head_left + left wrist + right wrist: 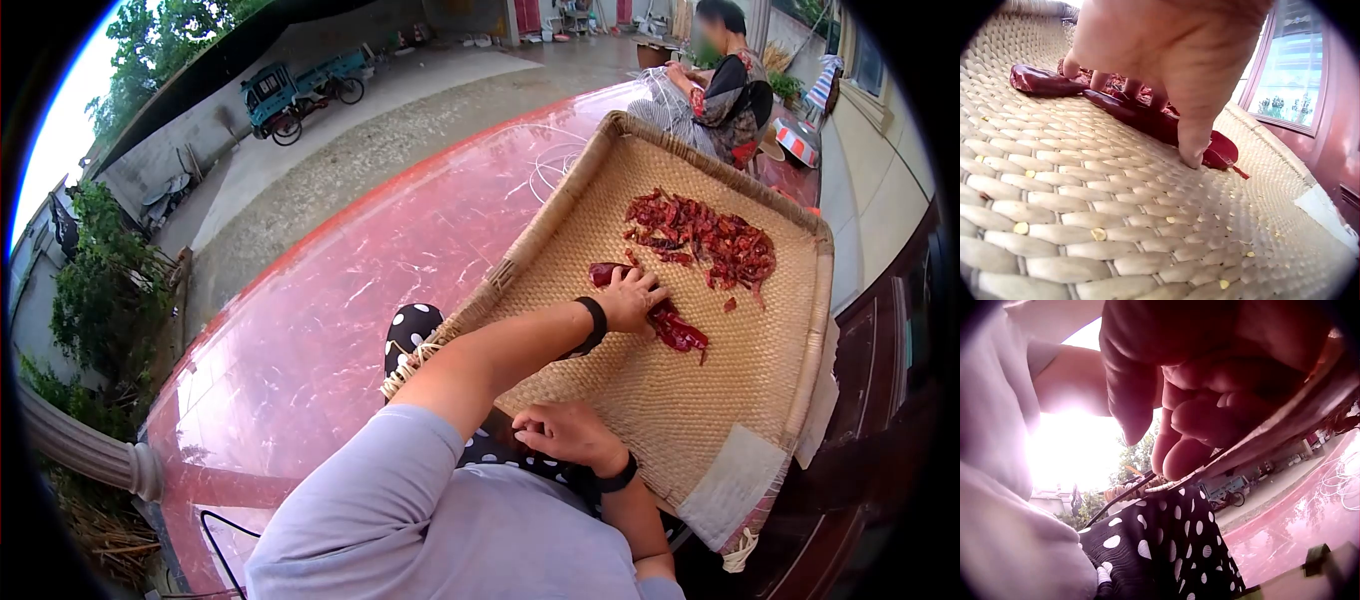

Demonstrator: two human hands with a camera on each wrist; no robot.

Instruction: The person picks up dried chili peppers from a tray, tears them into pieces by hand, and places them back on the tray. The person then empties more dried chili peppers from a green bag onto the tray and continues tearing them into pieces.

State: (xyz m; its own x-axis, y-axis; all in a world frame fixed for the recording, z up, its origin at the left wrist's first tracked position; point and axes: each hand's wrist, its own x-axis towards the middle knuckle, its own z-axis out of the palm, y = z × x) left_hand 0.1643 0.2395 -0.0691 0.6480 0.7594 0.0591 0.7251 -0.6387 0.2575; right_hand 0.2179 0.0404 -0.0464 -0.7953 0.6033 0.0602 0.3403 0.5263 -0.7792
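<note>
Gripping smooth, glossy dark-red peppers (677, 333), the left hand (632, 302) has its fingers partly curled, thumb along one side and fingertips along the other. The peppers lie under the palm on the tray (700, 400), one end showing at ten o'clock of that hand, the other at four. The right hand (572, 434), at seven o'clock of the left, hangs near the tray's edge with loosely curled fingers, holding nothing that shows.

The tray is coarsely woven, shallow and straw-coloured, with a raised, bound rim and a pale patch (735, 485) near five o'clock. It also holds crinkled red pieces (715, 238), heaped at two o'clock of the left hand, and scattered flat yellow seeds (1020, 229).
</note>
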